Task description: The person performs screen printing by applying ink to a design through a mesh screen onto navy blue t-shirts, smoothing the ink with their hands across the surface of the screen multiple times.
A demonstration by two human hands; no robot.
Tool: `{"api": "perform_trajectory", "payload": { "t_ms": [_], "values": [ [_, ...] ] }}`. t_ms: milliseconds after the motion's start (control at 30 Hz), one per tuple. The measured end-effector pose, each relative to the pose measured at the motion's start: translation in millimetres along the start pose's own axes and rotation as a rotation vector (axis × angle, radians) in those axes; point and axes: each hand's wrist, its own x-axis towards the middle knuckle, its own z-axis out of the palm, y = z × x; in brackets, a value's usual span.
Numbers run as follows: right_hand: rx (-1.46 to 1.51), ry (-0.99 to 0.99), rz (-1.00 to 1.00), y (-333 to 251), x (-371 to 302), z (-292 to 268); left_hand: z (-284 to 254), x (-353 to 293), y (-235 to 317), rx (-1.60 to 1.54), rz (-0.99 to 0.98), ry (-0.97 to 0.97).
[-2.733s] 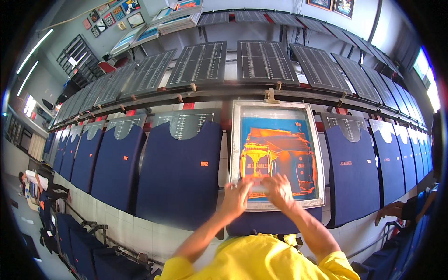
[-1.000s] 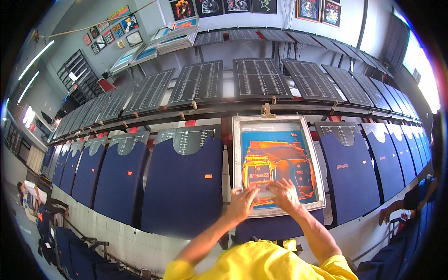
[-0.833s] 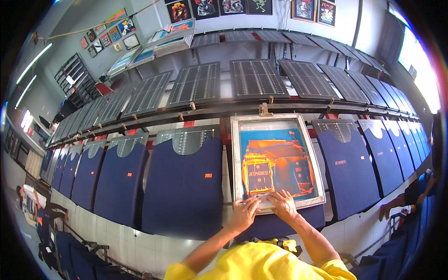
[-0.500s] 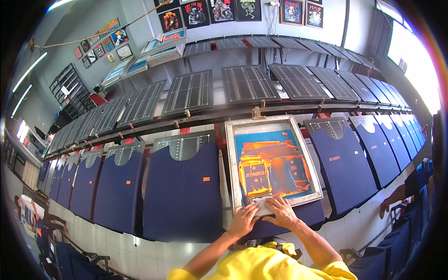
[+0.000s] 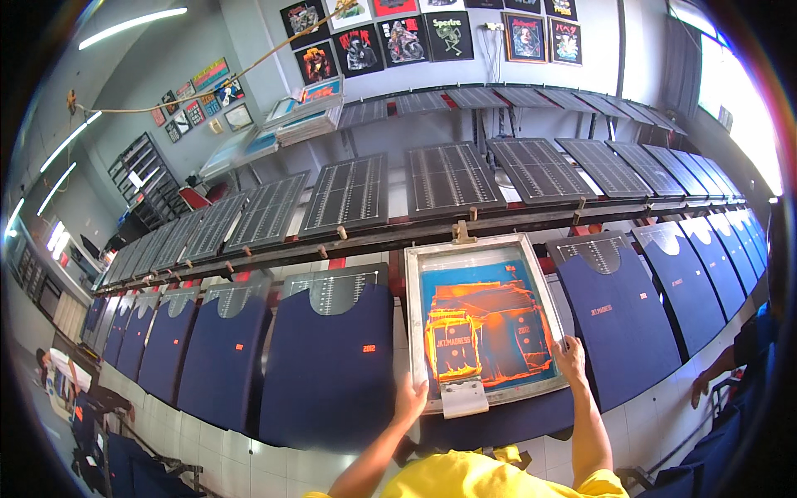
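A screen-printing frame [image 5: 525,393] with a blue mesh and streaks of orange ink lies over a navy shirt [image 5: 498,425] in front of me. My left hand [image 5: 409,399] grips the frame's left side near its lower corner, thumb on top. On the opposite side, my right hand [image 5: 570,360] is closed around the right edge, a little higher up. A pale squeegee [image 5: 465,400] rests untouched at the frame's near end, leaning over the lower rim. The frame's far end meets a metal clamp [image 5: 462,233] on the rail.
Navy shirts on boards stand left [image 5: 326,365] and right [image 5: 618,324] of the frame. Beyond the rail [image 5: 357,243] runs a row of bare dark boards [image 5: 453,178]. Stacked screens [image 5: 311,122] lie at the back. A co-worker's hand [image 5: 699,390] shows at far right; another person [image 5: 70,369] is at far left.
Both hands have left the squeegee and moved apart to the frame's two sides. The squeegee now lies alone at the near end. The view has tilted up slightly.
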Motion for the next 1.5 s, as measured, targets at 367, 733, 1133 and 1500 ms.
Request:
{"api": "perform_trajectory", "payload": {
  "t_ms": [367,733,1133,1500],
  "values": [
    [0.373,0.005,0.201,-0.2,4.0,2.6,-2.3,18.1,-0.7,-0.026,-0.035,-0.026],
    [0.151,-0.113,0.147,-19.6,2.0,-9.3,0.7,12.0,14.3,0.025,-0.062,0.077],
    [0.238,0.001,0.146,-11.6,3.3,0.4,13.6,15.4,1.5,0.091,0.098,0.222],
    [0.472,-0.057,0.212,-3.8,9.4,-8.2,7.4,15.9,29.5,-0.031,-0.115,0.217]
  ]
}}
